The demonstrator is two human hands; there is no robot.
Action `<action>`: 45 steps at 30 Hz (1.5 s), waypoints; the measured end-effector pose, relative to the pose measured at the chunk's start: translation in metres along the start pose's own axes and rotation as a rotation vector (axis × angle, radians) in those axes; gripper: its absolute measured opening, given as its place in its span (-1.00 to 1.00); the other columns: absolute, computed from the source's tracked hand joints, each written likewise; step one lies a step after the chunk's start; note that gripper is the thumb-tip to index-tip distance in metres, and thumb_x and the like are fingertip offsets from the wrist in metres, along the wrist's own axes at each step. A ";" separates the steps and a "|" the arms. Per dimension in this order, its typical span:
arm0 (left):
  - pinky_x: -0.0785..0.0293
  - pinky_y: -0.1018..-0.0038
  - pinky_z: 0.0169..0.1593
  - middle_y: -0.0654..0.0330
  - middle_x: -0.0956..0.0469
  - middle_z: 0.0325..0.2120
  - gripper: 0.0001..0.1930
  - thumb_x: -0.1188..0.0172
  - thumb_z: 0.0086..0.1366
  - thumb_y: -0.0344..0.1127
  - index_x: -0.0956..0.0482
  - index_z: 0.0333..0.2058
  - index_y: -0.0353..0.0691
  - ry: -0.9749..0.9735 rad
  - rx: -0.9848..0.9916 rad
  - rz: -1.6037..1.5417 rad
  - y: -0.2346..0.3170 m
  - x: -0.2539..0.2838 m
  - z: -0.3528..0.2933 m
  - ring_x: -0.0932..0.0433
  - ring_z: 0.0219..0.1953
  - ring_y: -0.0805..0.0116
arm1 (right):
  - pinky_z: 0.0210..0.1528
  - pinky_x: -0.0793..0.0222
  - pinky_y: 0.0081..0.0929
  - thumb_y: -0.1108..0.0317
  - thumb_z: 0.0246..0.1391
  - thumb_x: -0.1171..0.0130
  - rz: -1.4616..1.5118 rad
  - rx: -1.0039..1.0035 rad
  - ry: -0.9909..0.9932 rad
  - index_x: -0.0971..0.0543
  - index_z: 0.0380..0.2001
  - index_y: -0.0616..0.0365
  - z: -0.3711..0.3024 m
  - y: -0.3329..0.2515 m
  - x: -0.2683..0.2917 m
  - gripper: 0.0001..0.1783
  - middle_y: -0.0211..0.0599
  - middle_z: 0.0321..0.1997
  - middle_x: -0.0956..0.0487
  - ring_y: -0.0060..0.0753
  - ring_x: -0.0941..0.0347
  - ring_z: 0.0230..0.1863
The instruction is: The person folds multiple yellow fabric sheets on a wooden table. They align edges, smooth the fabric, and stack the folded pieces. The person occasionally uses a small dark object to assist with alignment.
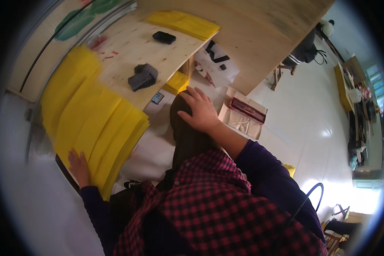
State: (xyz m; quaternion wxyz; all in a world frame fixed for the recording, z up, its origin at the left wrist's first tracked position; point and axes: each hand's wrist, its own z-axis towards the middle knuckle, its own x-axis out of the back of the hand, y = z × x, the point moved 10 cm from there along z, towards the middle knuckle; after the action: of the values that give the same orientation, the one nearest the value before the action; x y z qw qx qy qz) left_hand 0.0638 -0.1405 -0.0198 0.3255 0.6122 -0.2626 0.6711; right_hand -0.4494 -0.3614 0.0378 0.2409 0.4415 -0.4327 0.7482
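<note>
Plaid shirt [205, 187] nearest, yellow sheets [100, 123] lengthwise btm-L to top-R, both hands' fingers [194, 94] parted.

A workshop, shown by its plywood worktable [130, 49] and stacked yellow sheets [91, 121]

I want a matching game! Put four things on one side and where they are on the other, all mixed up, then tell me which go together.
Things:
1. Left hand
2. Right hand
3. Grey bundle
4. Dark red box

Places:
A. On the bare wood of the table
B. On the knee
C. On the brown paper on the floor
D. On the yellow sheets

Right pairs: 1-D, 2-B, 3-A, 4-C
</note>
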 end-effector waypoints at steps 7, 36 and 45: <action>0.16 -0.14 0.32 0.09 -0.04 0.37 -0.37 0.17 0.41 0.10 -0.08 0.35 -0.04 0.042 -0.003 -0.015 0.009 0.009 -0.007 0.05 0.41 0.11 | 0.35 0.00 -0.05 0.00 0.03 -0.18 0.033 0.046 0.026 -0.35 0.22 -0.03 0.003 -0.004 -0.005 -0.31 -0.09 0.36 -0.22 0.09 -0.06 0.37; 0.29 0.02 0.39 0.19 -0.02 0.38 -0.32 0.11 0.35 0.17 -0.10 0.35 0.00 0.041 0.103 -0.139 0.024 0.037 -0.026 0.10 0.43 0.26 | 0.12 -0.46 -0.33 0.42 0.27 0.03 1.638 -0.579 -0.588 -0.24 0.05 0.61 0.083 -0.156 -0.129 -0.57 0.20 0.02 -0.42 -0.02 -0.45 0.05; 0.28 0.03 0.39 0.18 -0.04 0.37 -0.33 0.10 0.35 0.16 -0.13 0.34 -0.01 0.074 0.102 -0.151 0.025 0.040 -0.029 0.07 0.42 0.25 | 0.08 -0.50 -0.34 0.33 0.30 0.02 1.577 -0.648 -0.614 -0.38 -0.01 0.47 0.114 -0.144 -0.147 -0.63 0.10 -0.04 -0.49 -0.05 -0.48 0.01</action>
State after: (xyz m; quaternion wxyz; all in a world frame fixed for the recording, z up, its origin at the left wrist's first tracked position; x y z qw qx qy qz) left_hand 0.0249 -0.1304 0.0179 0.3528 0.6207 -0.1690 0.6795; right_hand -0.2181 -0.3829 -0.0007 -0.3548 0.1076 -0.8442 0.3871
